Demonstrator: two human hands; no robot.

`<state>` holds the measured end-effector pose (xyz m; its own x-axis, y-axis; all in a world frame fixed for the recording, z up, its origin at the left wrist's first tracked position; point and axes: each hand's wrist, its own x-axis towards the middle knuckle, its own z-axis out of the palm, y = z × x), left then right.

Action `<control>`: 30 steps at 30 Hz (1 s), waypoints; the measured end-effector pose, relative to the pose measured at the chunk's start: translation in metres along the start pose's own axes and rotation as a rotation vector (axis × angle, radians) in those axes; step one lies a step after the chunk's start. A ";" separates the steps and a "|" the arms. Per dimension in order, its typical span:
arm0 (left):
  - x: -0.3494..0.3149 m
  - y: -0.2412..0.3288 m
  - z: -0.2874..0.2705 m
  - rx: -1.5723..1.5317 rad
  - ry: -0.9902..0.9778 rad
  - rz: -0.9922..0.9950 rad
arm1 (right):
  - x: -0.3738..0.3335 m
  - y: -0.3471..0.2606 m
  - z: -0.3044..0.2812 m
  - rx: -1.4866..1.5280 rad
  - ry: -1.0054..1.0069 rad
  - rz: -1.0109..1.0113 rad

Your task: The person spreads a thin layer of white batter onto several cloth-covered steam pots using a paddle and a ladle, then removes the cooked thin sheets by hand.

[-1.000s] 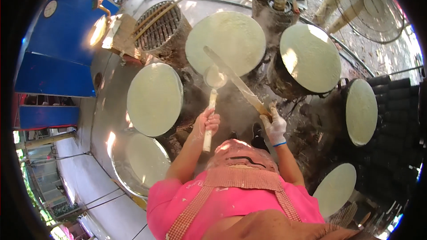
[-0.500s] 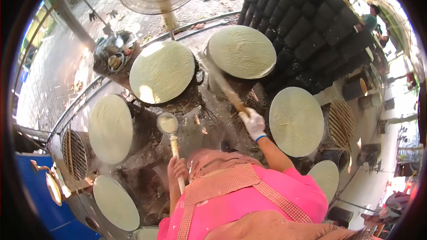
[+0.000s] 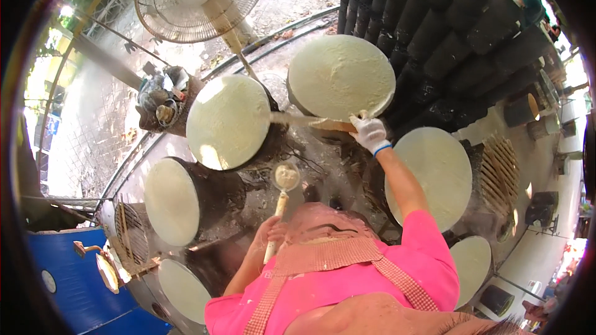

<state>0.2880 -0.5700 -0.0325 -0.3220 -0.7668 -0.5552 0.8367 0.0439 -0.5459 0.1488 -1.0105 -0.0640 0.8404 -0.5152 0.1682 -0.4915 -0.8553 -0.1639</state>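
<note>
My left hand (image 3: 272, 231), bare, is closed around the pale handle of a ladle (image 3: 286, 177) held in front of my chest. The ladle's round bowl holds a pale substance. My right hand (image 3: 370, 134), in a white glove with a blue cuff, grips a long flat wooden spatula (image 3: 313, 122). Its blade lies nearly level, pointing left, with the tip at the right edge of the back-left round griddle top (image 3: 228, 121), covered in pale batter. The gloved hand is beside the near edge of the back-right round top (image 3: 341, 77), which is also coated pale.
More pale round tops stand around me: one at right (image 3: 429, 177), one at left (image 3: 172, 201), others lower down. Black cylinders (image 3: 434, 37) are stacked at back right. A standing fan (image 3: 200, 0) is behind the griddles. Slatted racks (image 3: 498, 174) and a blue drum (image 3: 87, 279) flank the sides.
The spatula has swung from a slant to nearly level, its tip now at the back-left round. My right hand has risen. The ladle appears farther right, and the whole view has shifted.
</note>
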 end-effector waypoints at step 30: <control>0.014 0.110 0.065 0.242 0.354 -0.286 | 0.165 -0.094 0.013 0.003 0.015 0.071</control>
<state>0.4042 -0.6172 -0.0595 -0.6478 -0.4613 -0.6063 0.7586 -0.3175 -0.5690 0.3367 -1.0144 -0.0333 0.7997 -0.5755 0.1710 -0.5493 -0.8163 -0.1785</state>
